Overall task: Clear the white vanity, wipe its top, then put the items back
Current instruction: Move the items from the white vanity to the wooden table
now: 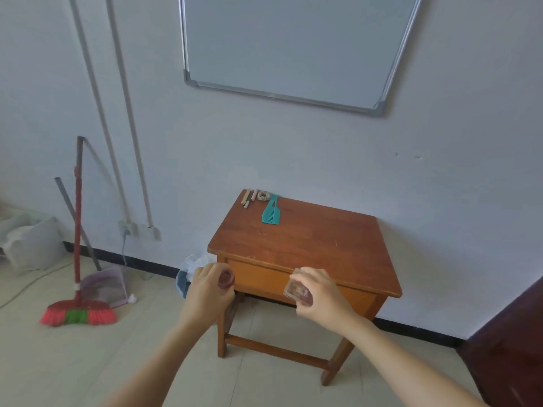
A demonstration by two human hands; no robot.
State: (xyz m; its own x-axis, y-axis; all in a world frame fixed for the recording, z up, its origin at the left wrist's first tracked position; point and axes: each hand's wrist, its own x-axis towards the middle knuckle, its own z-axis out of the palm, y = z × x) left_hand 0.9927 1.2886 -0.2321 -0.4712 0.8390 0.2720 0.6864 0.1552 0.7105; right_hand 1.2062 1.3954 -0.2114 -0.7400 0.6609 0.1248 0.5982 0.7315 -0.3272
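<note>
my left hand (205, 290) held out, curled round a small jar (225, 278), my right hand (321, 292) alongside, gripping a clear box (296, 290)

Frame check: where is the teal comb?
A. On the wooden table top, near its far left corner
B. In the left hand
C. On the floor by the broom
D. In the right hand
A: the teal comb lies flat on the wooden table beside the scrunchie.
</note>
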